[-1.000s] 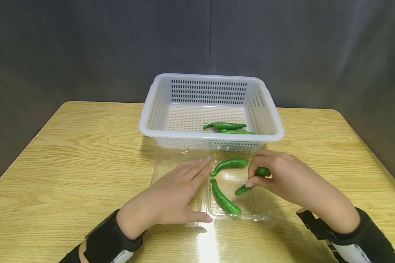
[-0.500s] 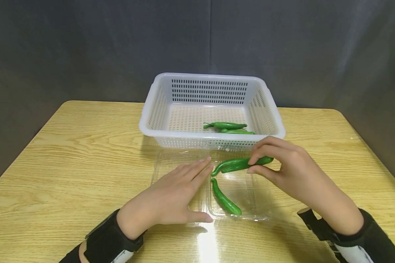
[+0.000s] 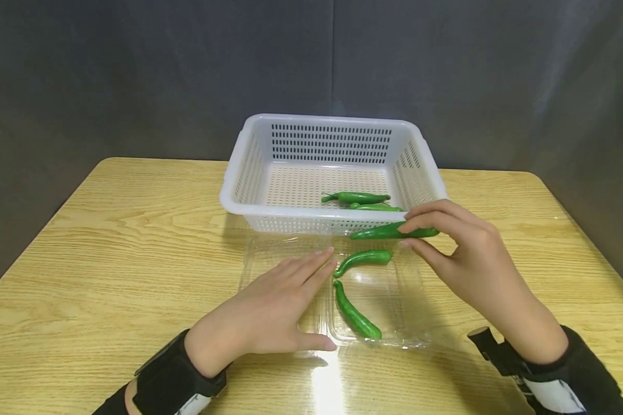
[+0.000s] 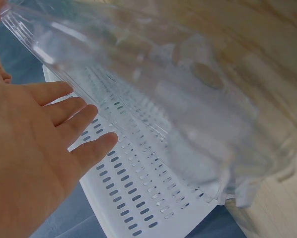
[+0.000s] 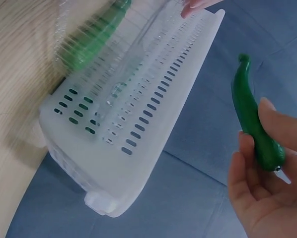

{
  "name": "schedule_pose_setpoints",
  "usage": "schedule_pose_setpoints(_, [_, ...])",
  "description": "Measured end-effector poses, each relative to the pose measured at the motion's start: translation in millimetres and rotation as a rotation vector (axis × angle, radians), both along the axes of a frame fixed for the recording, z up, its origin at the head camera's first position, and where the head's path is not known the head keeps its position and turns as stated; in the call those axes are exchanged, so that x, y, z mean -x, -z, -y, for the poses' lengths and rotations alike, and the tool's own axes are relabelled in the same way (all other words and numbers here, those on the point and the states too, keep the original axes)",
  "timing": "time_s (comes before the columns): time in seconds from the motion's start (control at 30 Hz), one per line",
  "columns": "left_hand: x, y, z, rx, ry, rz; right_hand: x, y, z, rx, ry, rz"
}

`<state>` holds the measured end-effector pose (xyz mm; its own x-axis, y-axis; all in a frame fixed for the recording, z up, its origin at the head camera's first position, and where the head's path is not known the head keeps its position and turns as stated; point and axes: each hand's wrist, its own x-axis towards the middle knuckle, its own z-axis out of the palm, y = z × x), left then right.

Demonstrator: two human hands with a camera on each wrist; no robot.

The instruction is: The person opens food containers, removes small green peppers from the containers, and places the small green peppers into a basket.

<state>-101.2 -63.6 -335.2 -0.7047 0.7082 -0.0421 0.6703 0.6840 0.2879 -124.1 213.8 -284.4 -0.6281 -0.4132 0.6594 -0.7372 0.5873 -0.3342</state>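
Note:
In the head view a clear plastic clamshell container (image 3: 371, 294) lies spread out on the table. Two curved green chili peppers sit in its right half, an upper pepper (image 3: 366, 259) and a lower pepper (image 3: 355, 311). My left hand (image 3: 267, 314) rests over the container's left half with fingers extended. Above the far right part of the container, my right hand (image 3: 467, 251) pinches another green chili pepper (image 3: 376, 231) between thumb and fingers. The right wrist view shows this pepper's thin end pointing away from the palm.
Just behind the container stands a white slotted plastic basket (image 3: 322, 122), with several green chili peppers (image 3: 363, 197) near its front wall. The wooden table (image 3: 150, 230) ends in front of a dark curtain (image 3: 187, 69).
My right hand has carried its chili pepper up and away from the container floor toward the basket's front wall, levelling the pepper. My left hand has stayed in place.

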Motion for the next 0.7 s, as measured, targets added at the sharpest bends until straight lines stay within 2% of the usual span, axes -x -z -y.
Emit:
schedule_pose_setpoints(0.4, [-0.1, -0.5, 0, 0.001, 0.001, 0.001, 7.8, 3.7, -5, 0.015, 0.096, 0.027])
schedule_pose_setpoints(0.7, [-0.6, -1.3, 0, -0.002, -0.004, 0.007, 16.8, 11.4, -11, 0.04, 0.132, 0.034])
